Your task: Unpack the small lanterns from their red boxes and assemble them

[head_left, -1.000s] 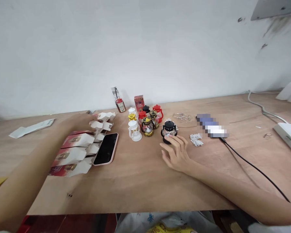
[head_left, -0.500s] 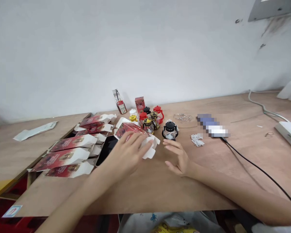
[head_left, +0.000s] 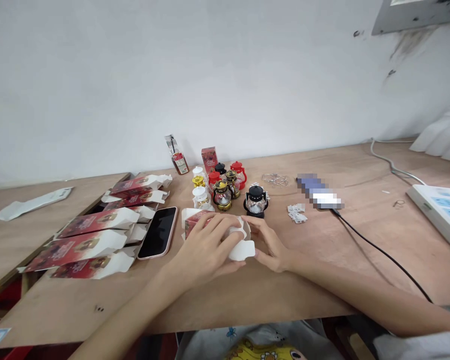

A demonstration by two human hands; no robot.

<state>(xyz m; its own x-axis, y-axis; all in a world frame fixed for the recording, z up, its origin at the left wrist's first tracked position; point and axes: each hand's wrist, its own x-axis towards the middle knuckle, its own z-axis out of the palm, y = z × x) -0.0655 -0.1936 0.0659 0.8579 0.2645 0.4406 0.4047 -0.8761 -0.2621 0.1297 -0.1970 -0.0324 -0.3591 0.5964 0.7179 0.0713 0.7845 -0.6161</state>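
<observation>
My left hand (head_left: 206, 245) is wrapped over a small red and white cardboard box (head_left: 242, 251), which lies on its side above the table with its white end flaps spread to the right. My right hand (head_left: 272, 246) is at that end, its fingers and thumb closed around the flaps. Just beyond the hands stands a black mini lantern (head_left: 256, 201). To its left is a cluster of mini lanterns, including a white one (head_left: 201, 198), a bronze one (head_left: 222, 195) and a red one (head_left: 238, 172). The inside of the box is hidden.
Several open-ended red boxes (head_left: 93, 240) lie at the left, beside a phone (head_left: 158, 232). White plastic bits (head_left: 297, 213) and wire pieces (head_left: 275, 179) lie right of the lanterns. A blurred-out device (head_left: 318, 191) trails a black cable (head_left: 382, 257). An upright red box (head_left: 209, 158) stands behind.
My right hand has moved in to meet the box's flaps. The left hand brought the box lower, uncovering the phone and a white lantern. The view has shifted slightly.
</observation>
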